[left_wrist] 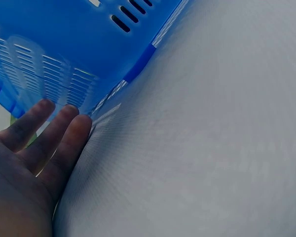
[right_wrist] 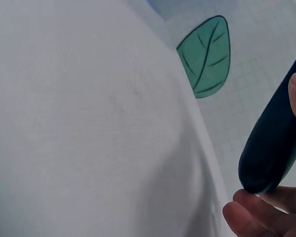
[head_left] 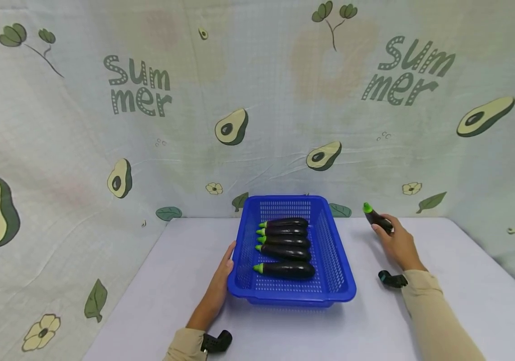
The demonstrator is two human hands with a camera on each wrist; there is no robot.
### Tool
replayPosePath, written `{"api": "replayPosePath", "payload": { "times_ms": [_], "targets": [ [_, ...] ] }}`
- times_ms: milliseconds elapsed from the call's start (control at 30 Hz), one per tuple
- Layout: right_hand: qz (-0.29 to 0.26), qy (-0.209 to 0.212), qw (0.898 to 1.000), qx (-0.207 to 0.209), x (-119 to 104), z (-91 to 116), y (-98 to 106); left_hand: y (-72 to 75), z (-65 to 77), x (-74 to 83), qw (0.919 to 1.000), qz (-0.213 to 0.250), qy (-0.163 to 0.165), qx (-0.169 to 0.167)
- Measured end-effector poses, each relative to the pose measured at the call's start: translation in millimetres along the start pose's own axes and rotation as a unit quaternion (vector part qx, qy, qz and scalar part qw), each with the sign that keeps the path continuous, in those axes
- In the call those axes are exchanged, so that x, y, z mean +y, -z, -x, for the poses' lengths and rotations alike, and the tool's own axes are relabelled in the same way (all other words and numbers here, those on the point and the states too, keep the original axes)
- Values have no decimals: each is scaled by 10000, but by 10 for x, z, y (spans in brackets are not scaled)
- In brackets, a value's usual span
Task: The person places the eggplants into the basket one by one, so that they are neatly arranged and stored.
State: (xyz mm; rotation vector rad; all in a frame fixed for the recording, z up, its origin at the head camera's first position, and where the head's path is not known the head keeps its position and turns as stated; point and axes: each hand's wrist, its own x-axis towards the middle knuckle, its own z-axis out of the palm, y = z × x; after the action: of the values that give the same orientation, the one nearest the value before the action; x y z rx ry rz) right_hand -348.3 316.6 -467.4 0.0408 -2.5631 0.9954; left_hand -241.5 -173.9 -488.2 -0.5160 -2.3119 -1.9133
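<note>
My right hand [head_left: 399, 245] grips a dark eggplant [head_left: 376, 218] with a green stem end, to the right of the basket. In the right wrist view the eggplant [right_wrist: 274, 140] lies between the thumb and the fingers, its rounded end toward the fingertips. Against the left side of a blue plastic basket [head_left: 339, 250] rests my left hand [head_left: 218, 286]. The left wrist view has its fingers [left_wrist: 71, 143] straight, touching the slotted basket wall [left_wrist: 89, 39]. Inside the basket several eggplants [head_left: 288, 269] lie side by side, green ends to the left.
The basket stands on a white-covered table [head_left: 185, 265]. Behind it hangs a pale cloth [head_left: 271, 75] printed with avocados, leaves and lettering. Each wrist carries a small black device, such as the one at the right sleeve [head_left: 392, 280].
</note>
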Motion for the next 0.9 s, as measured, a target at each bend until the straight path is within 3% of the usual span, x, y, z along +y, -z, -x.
{"api": "replayPosePath", "payload": {
  "times_ms": [333,667,900],
  "targets": [
    [-306,-37,9995,62,-84,22,-21,-14,1,65,10000,-34,70,45],
    [-585,13,9983,74,-213,105,-111,-2,-2,8,10000,52,59,43],
    [-660,-143,9976,-134,-302,156,-165,-3,-13,36,9999,100,67,-18]
  ]
}}
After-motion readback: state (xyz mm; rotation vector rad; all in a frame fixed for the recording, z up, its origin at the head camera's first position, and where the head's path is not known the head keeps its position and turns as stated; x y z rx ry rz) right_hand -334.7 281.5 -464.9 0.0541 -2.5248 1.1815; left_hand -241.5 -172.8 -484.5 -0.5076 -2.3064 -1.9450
